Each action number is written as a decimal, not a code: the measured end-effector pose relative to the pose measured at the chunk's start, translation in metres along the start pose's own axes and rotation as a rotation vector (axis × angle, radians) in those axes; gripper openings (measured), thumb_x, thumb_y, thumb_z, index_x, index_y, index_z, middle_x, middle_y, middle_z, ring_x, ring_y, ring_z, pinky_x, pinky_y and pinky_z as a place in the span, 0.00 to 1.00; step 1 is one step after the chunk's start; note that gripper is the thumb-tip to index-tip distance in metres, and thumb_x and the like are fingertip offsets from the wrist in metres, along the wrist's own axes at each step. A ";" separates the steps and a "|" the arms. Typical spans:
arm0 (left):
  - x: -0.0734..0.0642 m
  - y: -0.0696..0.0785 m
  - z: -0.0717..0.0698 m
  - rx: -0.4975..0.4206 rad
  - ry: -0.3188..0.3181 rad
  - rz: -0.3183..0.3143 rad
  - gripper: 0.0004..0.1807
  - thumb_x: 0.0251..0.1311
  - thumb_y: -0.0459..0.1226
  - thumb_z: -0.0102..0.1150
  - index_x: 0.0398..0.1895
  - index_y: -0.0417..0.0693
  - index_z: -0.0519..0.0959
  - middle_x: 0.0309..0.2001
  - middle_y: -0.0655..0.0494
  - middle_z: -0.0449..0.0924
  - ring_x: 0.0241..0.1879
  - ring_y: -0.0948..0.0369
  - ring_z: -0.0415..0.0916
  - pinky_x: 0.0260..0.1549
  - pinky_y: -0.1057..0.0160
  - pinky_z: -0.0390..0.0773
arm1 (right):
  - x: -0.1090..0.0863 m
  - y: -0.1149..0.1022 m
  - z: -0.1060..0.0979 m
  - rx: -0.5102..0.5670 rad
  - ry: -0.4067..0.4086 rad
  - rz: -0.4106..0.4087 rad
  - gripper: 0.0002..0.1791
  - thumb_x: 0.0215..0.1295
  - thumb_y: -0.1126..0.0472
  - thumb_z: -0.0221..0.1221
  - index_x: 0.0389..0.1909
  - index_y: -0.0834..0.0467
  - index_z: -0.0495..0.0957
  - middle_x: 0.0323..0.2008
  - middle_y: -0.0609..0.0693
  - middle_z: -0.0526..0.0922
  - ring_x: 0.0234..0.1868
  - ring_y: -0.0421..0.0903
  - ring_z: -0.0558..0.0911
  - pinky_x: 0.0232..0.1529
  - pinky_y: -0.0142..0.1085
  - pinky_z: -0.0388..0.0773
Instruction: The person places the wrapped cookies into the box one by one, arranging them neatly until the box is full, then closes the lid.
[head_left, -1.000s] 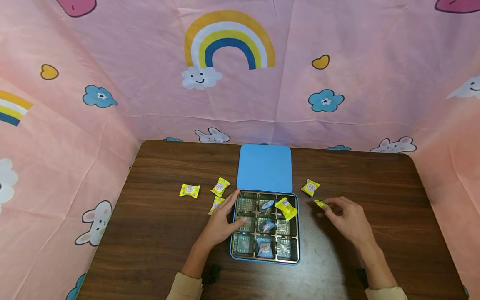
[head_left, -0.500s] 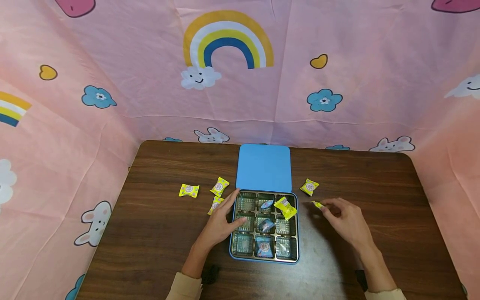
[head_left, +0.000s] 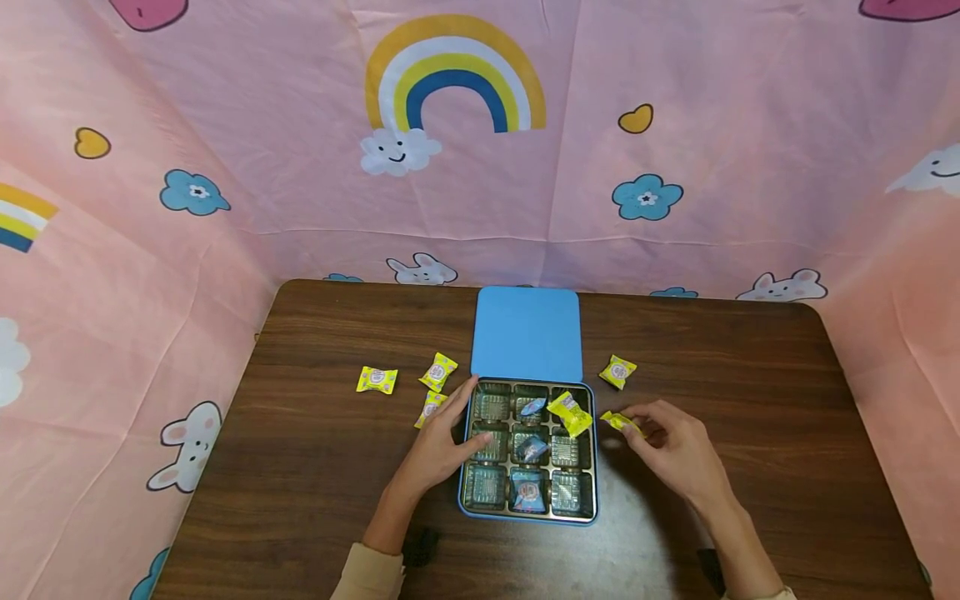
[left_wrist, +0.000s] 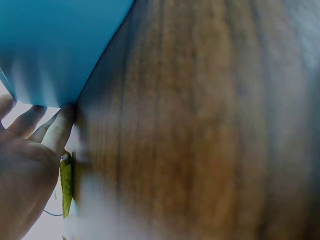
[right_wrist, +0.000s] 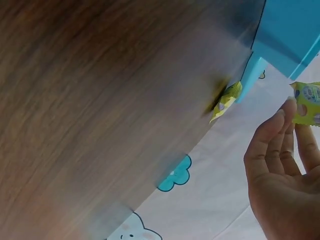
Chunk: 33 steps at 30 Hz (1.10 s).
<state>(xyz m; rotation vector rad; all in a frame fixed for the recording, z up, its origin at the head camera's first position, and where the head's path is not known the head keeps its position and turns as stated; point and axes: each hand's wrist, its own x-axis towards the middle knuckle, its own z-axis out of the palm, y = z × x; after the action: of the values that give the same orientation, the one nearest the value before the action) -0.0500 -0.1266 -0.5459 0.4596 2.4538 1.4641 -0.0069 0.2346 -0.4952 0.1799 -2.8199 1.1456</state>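
A blue tin (head_left: 528, 521) with its lid (head_left: 527, 333) folded back stands on the table, divided into several compartments. Three blue-wrapped candies, one of them at the front (head_left: 528, 493), lie in its middle column. A yellow-wrapped candy (head_left: 572, 415) rests in the back right compartment, tilted over its edges. My left hand (head_left: 441, 446) rests on the tin's left side, fingers straight along the wall and thumb over the inside. Beside the tin's right edge, my right hand (head_left: 678, 450) pinches another yellow-wrapped candy (right_wrist: 307, 102) between thumb and fingers, just above the table.
Three yellow candies, one at the far left (head_left: 377, 380), lie left of the tin; one is partly behind the left hand. Another yellow candy (head_left: 618, 372) lies right of the lid. Patterned pink cloth (head_left: 315, 192) surrounds the brown table (head_left: 750, 367).
My right hand has moved left with the pinched yellow candy, closer to the tin's right edge. The left hand stays on the tin.
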 end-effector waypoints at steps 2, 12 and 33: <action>0.000 0.000 0.000 -0.002 -0.001 -0.004 0.49 0.61 0.44 0.68 0.80 0.61 0.50 0.78 0.58 0.48 0.75 0.54 0.52 0.64 0.47 0.69 | -0.001 -0.002 0.001 0.006 -0.002 -0.008 0.07 0.61 0.63 0.68 0.39 0.50 0.85 0.31 0.39 0.80 0.30 0.36 0.81 0.30 0.31 0.82; 0.000 -0.002 0.000 -0.002 0.009 0.024 0.48 0.61 0.43 0.68 0.80 0.61 0.51 0.78 0.54 0.50 0.75 0.52 0.53 0.64 0.47 0.69 | -0.007 -0.012 0.008 0.025 -0.011 -0.049 0.11 0.57 0.64 0.71 0.40 0.50 0.85 0.32 0.36 0.79 0.29 0.36 0.79 0.29 0.30 0.81; 0.000 -0.001 0.001 0.005 0.015 0.033 0.48 0.61 0.43 0.68 0.80 0.60 0.51 0.78 0.53 0.50 0.74 0.51 0.53 0.63 0.46 0.70 | -0.017 -0.031 0.030 -0.043 -0.026 -0.128 0.17 0.46 0.58 0.77 0.35 0.48 0.79 0.31 0.36 0.74 0.28 0.36 0.73 0.28 0.29 0.74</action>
<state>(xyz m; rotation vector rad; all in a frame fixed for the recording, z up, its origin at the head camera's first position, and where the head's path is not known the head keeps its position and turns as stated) -0.0497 -0.1264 -0.5474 0.4940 2.4731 1.4805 0.0133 0.1930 -0.4976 0.3690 -2.8056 1.0618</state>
